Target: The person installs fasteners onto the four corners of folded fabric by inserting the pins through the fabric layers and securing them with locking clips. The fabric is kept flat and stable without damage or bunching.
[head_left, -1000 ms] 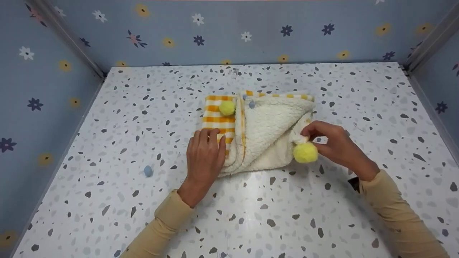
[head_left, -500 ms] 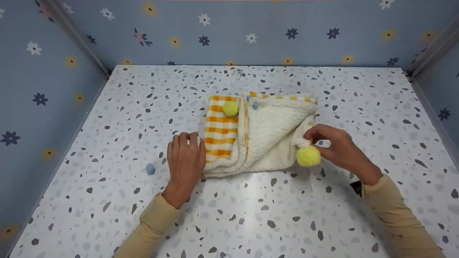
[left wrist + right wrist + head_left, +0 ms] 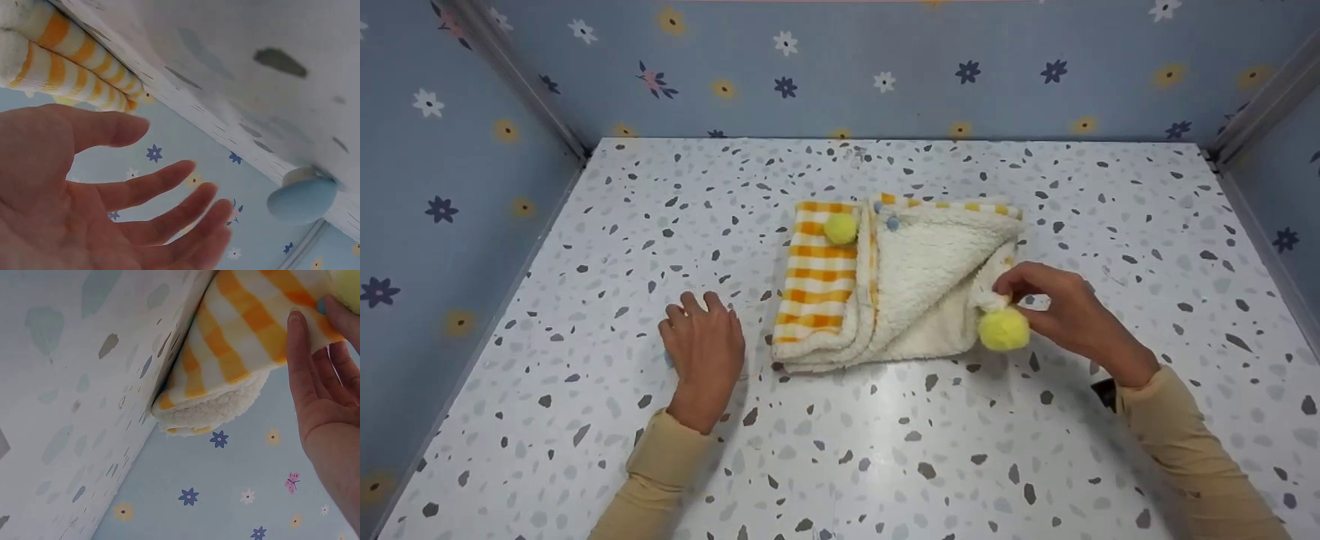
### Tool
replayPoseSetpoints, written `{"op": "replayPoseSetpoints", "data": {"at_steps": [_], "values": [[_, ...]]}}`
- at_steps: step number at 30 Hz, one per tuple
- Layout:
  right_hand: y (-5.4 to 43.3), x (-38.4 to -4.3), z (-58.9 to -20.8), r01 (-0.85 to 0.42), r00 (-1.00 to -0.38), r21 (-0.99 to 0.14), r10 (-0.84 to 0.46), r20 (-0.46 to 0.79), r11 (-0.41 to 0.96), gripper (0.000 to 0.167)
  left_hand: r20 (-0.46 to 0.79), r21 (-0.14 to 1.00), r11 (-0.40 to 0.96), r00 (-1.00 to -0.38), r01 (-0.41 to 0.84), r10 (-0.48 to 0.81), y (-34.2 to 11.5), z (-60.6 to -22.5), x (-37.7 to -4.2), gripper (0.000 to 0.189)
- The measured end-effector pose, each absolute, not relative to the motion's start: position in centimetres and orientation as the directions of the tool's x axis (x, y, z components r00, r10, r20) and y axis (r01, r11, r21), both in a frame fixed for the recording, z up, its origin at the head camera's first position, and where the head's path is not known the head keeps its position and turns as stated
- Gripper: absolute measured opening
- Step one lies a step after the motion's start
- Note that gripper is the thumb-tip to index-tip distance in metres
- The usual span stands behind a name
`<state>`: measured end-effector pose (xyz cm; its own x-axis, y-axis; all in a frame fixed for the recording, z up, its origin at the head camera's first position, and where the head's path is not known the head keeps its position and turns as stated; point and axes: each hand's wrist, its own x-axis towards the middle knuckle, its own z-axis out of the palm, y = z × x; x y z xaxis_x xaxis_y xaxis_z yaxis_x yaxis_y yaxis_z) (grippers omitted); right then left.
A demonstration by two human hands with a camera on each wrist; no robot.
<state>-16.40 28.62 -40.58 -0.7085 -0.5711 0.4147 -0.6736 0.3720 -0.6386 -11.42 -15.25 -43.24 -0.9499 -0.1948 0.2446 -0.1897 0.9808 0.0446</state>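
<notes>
A folded checked cloth [image 3: 817, 274], yellow-orange and white with cream fleece lining, lies mid-table. My right hand [image 3: 1061, 315] pinches its near right corner beside a yellow pom-pom [image 3: 1003, 330]. In the right wrist view that corner is lifted, and a bit of blue [image 3: 304, 199] like the small mushroom-shaped blue piece in the left wrist view shows at the fingertips. My left hand [image 3: 703, 360] is left of the cloth, over that blue piece, mostly hiding it in the head view. Its fingers are spread and loosely bent, apart from the piece in the left wrist view.
A second yellow pom-pom [image 3: 841, 228] sits on the cloth's upper left. Small blue pieces [image 3: 892, 223] show near the fleece's top edge. The speckled white table [image 3: 840, 465] meets flowered blue panels [image 3: 840, 67] at the back and sides.
My left hand has moved left off the checked cloth to the small blue piece. The right hand keeps its pinch on the corner. The view has shifted slightly.
</notes>
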Motion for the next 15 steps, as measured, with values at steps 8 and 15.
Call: {"op": "replayPoseSetpoints", "data": {"at_steps": [8, 15], "values": [[28.7, -16.5, -40.5, -0.679, -0.702, -0.629, -0.587, 0.404, 0.379, 0.034, -0.075, 0.063, 0.952, -0.953, -0.300, -0.295, -16.2, -43.1, -10.8, 0.057], [28.6, -16.4, -40.7, -0.685, -0.699, -0.621, -0.582, 0.415, 0.380, 0.034, 0.228, 0.058, 0.978, -0.951, -0.201, -0.209, -16.2, -44.1, -10.2, 0.025]]}}
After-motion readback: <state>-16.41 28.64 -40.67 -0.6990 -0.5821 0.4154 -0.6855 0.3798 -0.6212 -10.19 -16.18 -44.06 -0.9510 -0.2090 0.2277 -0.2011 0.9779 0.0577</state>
